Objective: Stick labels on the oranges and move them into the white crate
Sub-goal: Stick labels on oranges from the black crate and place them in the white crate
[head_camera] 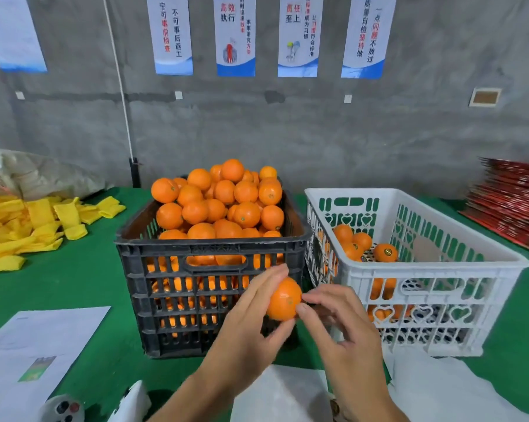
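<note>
The left hand (251,318) cupped an orange (284,299) in curled fingers before the black crate (196,269), while the right hand (342,327), thumb and forefinger pinched, touched its side, near the white crate (424,269).

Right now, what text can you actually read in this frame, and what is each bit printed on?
"宁可事前检查 不可事后返工": wall banner.
"高效执行": second banner; its small column is blurred.
"责任至上": third banner; small column is blurred.
Fourth banner: only "不放过" is sure.
Printed sheet on the table: too small.
Sticker on crated orange: unreadable.
</note>
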